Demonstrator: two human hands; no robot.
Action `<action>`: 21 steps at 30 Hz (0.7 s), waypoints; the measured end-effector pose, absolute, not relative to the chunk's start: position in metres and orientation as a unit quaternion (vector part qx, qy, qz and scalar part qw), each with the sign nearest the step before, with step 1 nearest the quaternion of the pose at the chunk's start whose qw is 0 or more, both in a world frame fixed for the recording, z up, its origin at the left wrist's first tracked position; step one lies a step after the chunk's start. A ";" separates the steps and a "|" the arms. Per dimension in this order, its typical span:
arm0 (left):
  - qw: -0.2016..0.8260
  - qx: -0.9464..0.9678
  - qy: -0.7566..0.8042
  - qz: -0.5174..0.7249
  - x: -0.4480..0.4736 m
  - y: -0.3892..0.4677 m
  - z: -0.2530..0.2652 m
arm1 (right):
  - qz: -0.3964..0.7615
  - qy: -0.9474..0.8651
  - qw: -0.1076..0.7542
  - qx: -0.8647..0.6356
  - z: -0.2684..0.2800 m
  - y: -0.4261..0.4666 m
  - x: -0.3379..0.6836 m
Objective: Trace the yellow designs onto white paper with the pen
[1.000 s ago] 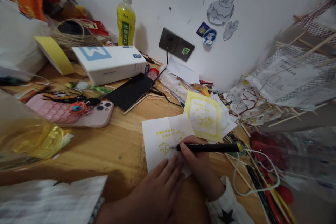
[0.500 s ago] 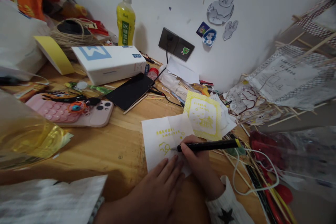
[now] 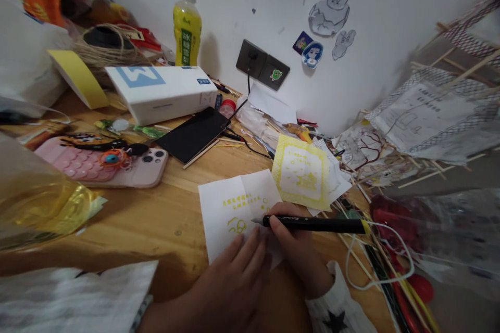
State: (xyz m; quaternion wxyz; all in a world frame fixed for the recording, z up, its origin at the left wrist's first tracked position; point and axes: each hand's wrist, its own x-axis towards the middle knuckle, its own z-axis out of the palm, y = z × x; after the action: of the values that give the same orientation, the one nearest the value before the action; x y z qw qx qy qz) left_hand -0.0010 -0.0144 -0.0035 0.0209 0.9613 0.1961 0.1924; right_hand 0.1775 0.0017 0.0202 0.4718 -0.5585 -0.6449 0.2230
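Between my hands lies a creased white sheet of paper with yellow lettering and a small yellow drawing. My left hand rests flat on its lower part, fingers stretched out. In my right hand is a black marker pen with a yellow end band, its grey tip by the drawing; whether it touches the paper I cannot tell. Just behind the sheet sits a yellow-bordered paper with similar lettering and a drawing, overlapping other papers.
A pink phone, a black phone and a white box lie on the wooden table. Behind them stands a yellow drink bottle. Yellow tape is at left; thin sticks and a white cord clutter the right.
The white sheet has shifted left, away from the yellow-bordered paper, and my left hand has moved slightly left with it. The pen now sits at the right of the drawing.
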 end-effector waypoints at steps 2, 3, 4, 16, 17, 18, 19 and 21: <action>0.027 0.962 0.195 0.189 0.000 -0.014 -0.006 | 0.238 -0.652 0.461 -0.553 0.021 0.001 0.177; 0.026 0.963 0.191 0.187 0.001 -0.013 -0.008 | 0.244 -0.655 0.455 -0.552 0.021 0.001 0.177; 0.024 0.964 0.189 0.185 0.001 -0.013 -0.009 | 0.249 -0.658 0.447 -0.552 0.020 0.001 0.177; 0.006 0.968 0.178 0.177 0.001 -0.012 -0.004 | 0.261 -0.666 0.413 -0.563 0.015 0.001 0.177; 0.006 0.968 0.180 0.177 0.001 -0.012 -0.004 | 0.261 -0.664 0.415 -0.564 0.014 0.001 0.177; 0.006 0.967 0.182 0.177 0.001 -0.012 -0.004 | 0.258 -0.662 0.418 -0.567 0.013 0.001 0.177; 0.006 0.967 0.182 0.178 0.001 -0.012 -0.004 | 0.254 -0.658 0.420 -0.571 0.012 0.000 0.177; 0.006 0.966 0.182 0.182 0.001 -0.013 -0.005 | 0.246 -0.651 0.424 -0.580 0.010 0.000 0.178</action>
State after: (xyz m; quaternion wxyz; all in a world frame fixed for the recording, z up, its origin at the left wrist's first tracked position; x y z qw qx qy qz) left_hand 0.0008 -0.0134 -0.0051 0.0060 0.9664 0.1820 0.1817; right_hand 0.1780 -0.0004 0.0105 0.4242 -0.5795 -0.6511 0.2455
